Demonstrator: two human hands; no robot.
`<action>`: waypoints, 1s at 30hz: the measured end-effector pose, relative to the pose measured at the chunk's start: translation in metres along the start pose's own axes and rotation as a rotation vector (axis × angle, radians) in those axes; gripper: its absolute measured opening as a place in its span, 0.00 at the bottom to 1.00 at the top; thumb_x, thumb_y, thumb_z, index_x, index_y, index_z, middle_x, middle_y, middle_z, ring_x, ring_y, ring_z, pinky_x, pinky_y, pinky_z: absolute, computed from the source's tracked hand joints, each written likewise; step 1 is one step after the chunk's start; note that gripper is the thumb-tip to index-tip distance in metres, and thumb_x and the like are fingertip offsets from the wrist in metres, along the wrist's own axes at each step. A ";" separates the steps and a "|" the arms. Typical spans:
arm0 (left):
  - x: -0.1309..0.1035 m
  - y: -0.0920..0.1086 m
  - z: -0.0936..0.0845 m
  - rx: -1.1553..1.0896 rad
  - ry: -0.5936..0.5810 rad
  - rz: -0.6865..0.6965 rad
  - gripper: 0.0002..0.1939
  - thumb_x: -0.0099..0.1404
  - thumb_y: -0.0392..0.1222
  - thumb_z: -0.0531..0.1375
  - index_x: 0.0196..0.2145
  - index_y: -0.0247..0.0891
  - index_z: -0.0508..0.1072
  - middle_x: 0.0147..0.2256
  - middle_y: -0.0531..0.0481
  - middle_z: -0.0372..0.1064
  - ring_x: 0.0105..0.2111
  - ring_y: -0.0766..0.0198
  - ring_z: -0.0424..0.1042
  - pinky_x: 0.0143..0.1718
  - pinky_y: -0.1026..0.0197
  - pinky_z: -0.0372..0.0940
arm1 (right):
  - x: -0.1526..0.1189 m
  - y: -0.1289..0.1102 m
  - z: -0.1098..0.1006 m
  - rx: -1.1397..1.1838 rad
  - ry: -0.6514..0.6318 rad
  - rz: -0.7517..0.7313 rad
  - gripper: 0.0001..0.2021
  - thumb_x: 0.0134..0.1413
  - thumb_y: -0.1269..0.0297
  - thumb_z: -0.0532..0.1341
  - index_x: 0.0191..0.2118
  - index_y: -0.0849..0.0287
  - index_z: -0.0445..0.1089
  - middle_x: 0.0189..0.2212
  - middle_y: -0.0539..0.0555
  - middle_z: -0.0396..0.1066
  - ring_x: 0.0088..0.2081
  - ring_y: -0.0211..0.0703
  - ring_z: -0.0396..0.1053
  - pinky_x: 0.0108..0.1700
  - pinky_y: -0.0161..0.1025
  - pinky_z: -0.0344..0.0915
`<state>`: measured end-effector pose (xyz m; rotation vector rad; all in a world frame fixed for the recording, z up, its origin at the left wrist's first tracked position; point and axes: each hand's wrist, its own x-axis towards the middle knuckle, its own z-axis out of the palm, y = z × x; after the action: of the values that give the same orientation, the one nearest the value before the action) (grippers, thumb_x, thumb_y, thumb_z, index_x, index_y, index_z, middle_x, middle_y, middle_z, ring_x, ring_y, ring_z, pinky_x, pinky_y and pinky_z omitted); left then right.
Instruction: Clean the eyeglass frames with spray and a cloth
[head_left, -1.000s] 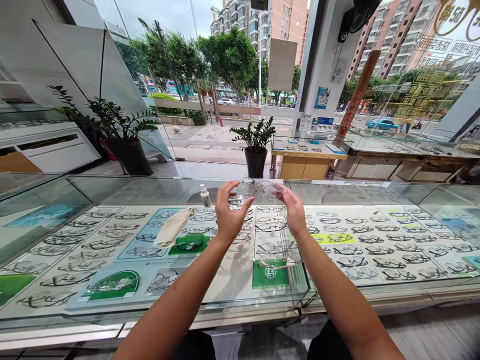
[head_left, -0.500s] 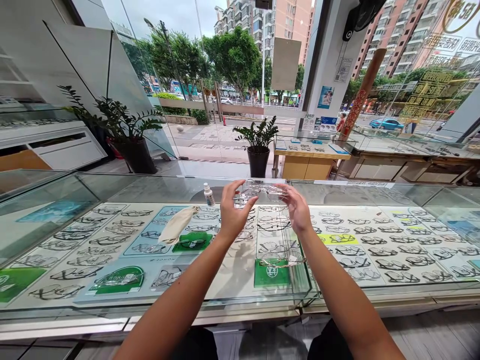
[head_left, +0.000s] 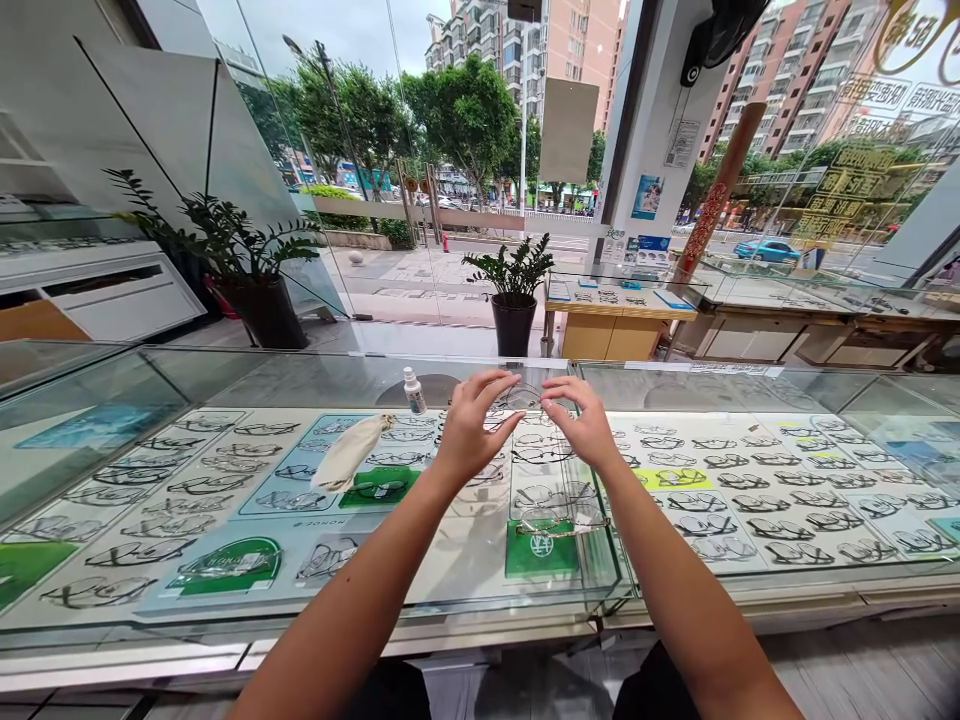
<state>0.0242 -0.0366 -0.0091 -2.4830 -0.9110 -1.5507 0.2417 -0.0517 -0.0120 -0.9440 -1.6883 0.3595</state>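
Note:
A thin-framed pair of eyeglasses [head_left: 527,396] is held up over the glass counter, between my two hands. My left hand [head_left: 472,425] curves around its left side, thumb below and fingers above. On the other side, the bent fingers and thumb of my right hand [head_left: 583,422] pinch its edge. Part of the frame is hidden by my fingers. On the glass to the left stand a small white bottle [head_left: 414,390] and a crumpled beige cloth [head_left: 351,453]. Another pair of eyeglasses [head_left: 562,522] lies nearer me, above a green card [head_left: 541,550].
Rows of eyeglasses [head_left: 780,502] fill the display case under the glass. A metal-edged seam [head_left: 611,560] divides the counter right of centre. Beyond the counter are a potted plant [head_left: 514,325], a larger plant at the left, and a wooden cabinet [head_left: 619,337].
My hands have come closer together, the right one moving left. The eyeglasses between them have turned and now look narrower. The view has shifted slightly.

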 end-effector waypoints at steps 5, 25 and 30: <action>0.003 0.005 -0.004 -0.257 -0.025 -0.070 0.26 0.70 0.39 0.65 0.63 0.47 0.69 0.56 0.42 0.70 0.57 0.52 0.74 0.59 0.47 0.72 | 0.001 0.001 -0.003 0.147 -0.090 0.093 0.09 0.64 0.54 0.66 0.37 0.52 0.80 0.54 0.58 0.78 0.58 0.55 0.71 0.65 0.56 0.59; -0.008 0.021 0.028 -0.589 -0.029 -0.682 0.18 0.65 0.56 0.68 0.42 0.38 0.85 0.30 0.49 0.76 0.29 0.63 0.67 0.31 0.60 0.62 | -0.015 -0.011 0.026 -0.053 0.194 -0.039 0.08 0.67 0.61 0.63 0.42 0.53 0.81 0.47 0.59 0.81 0.52 0.53 0.75 0.58 0.52 0.68; -0.008 0.012 0.028 -0.664 0.049 -0.719 0.19 0.64 0.57 0.68 0.40 0.39 0.85 0.30 0.48 0.77 0.30 0.60 0.70 0.32 0.59 0.63 | -0.018 -0.018 0.026 -0.179 0.083 -0.137 0.07 0.66 0.63 0.62 0.40 0.52 0.80 0.45 0.58 0.82 0.49 0.55 0.76 0.56 0.55 0.66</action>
<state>0.0502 -0.0398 -0.0265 -2.6252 -1.6286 -2.4577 0.2121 -0.0705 -0.0205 -0.9531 -1.7182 0.0779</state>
